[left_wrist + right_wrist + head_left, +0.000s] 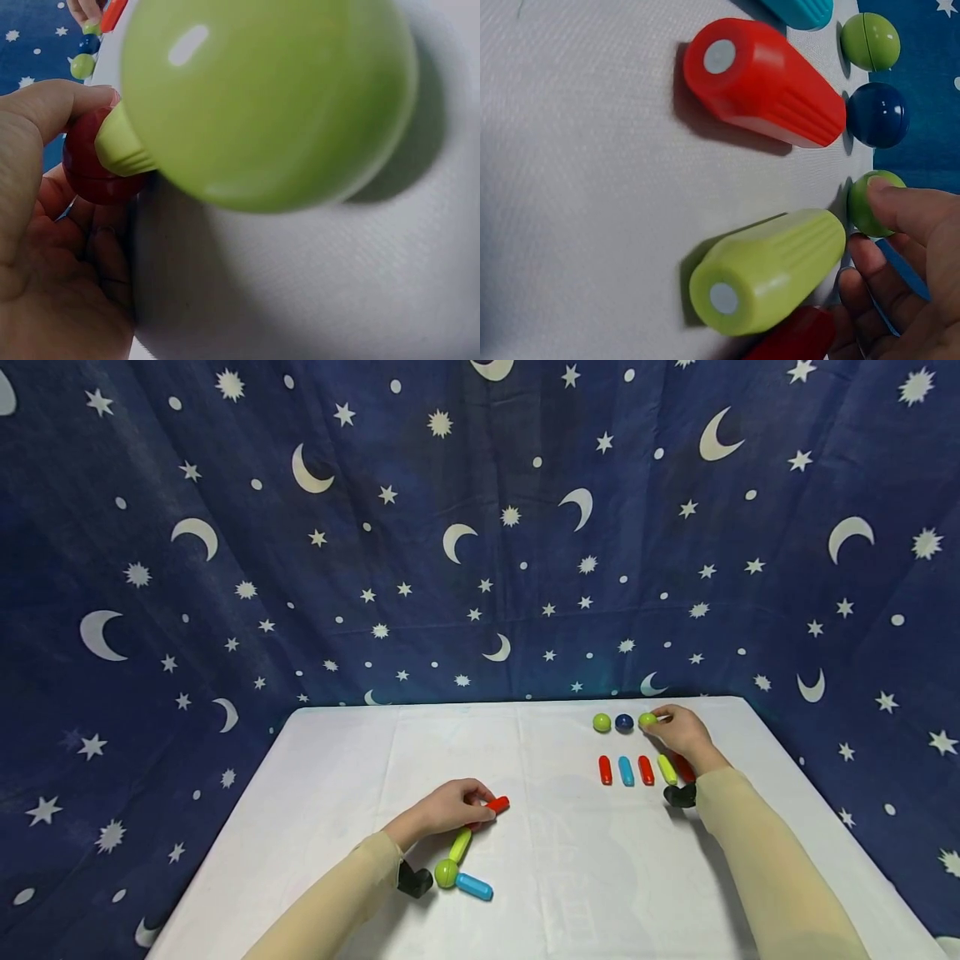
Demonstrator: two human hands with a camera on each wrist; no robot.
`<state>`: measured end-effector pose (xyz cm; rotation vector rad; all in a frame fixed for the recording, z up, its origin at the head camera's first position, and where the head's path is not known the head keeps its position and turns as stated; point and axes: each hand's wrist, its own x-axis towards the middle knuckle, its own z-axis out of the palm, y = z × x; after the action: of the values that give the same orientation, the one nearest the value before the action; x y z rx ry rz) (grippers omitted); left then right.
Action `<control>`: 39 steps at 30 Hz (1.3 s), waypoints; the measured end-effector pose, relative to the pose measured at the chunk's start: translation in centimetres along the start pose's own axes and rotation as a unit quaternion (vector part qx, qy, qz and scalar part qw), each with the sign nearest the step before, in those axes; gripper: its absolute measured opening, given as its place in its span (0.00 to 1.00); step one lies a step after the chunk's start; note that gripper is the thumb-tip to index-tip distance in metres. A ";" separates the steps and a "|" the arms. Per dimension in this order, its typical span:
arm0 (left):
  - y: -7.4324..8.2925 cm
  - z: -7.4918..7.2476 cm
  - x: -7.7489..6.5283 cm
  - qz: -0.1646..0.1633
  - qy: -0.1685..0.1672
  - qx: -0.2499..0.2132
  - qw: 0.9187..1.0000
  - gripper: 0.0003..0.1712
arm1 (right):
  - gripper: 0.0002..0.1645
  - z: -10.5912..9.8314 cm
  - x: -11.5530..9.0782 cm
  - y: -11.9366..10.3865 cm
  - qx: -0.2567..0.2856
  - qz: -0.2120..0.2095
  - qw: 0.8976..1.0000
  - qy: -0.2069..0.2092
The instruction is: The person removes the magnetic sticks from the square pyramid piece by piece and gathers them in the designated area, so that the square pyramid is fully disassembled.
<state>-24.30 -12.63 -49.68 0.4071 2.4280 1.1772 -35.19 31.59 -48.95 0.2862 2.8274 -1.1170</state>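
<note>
My left hand holds a dark red ball between thumb and fingers, just left of mid-table. Beside its fingertips a red rod points away to the right; whether it joins the ball cannot be seen. A yellow-green rod runs from the red ball to a green ball, which also touches a blue rod. At the far right, my right hand pinches another green ball between thumb and fingers, at the end of a row of balls.
Left of the right hand are a green ball and a dark blue ball. Nearer lies a row of rods: red, light blue, red, yellow-green and a partly covered red one. A starry curtain borders the white table.
</note>
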 end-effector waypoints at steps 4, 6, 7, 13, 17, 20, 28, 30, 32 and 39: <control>0.0 0.1 0.0 0.000 -0.001 -0.001 1.000 0.14 | 0.33 0.0 -0.2 0.0 -0.001 -0.006 1.000 -0.001; 0.0 0.2 0.0 0.000 -0.001 -0.003 1.000 0.14 | 0.34 0.0 -0.3 0.0 0.000 -0.007 1.000 -0.002; 0.0 0.2 0.0 0.000 -0.002 -0.004 1.000 0.14 | 0.35 0.0 -0.3 0.0 0.000 -0.008 1.000 -0.003; 0.1 0.2 -0.1 0.007 -0.003 -0.010 1.000 0.13 | 0.35 0.0 -0.2 0.2 -0.003 -0.007 1.000 0.000; 0.1 0.3 -0.1 0.011 0.000 -0.009 1.000 0.14 | 0.36 0.0 -0.1 0.3 -0.010 -0.009 1.000 0.003; 0.1 0.3 -0.1 0.012 -0.001 -0.011 1.000 0.14 | 0.37 -0.1 -0.1 0.3 -0.015 -0.012 1.000 0.003; 0.0 0.4 -0.2 0.008 0.004 0.003 1.000 0.15 | 0.40 -0.4 -0.4 0.2 -0.004 -0.001 1.000 -0.005; 0.0 0.4 -0.3 0.007 0.004 0.012 1.000 0.16 | 0.41 -0.4 -0.6 0.0 0.001 -0.002 1.000 0.002; 0.0 0.2 -0.5 0.010 0.005 0.022 1.000 0.18 | 0.41 -0.5 -0.8 -0.2 0.004 -0.011 1.000 0.017; -0.7 -0.7 -2.1 0.029 0.013 0.042 0.999 0.26 | 0.37 -0.9 -2.7 -2.2 0.025 -0.089 0.990 0.102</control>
<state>-22.84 -14.40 -49.35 0.4936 2.5102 1.1121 -33.06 30.25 -46.45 0.1634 3.0595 -1.2616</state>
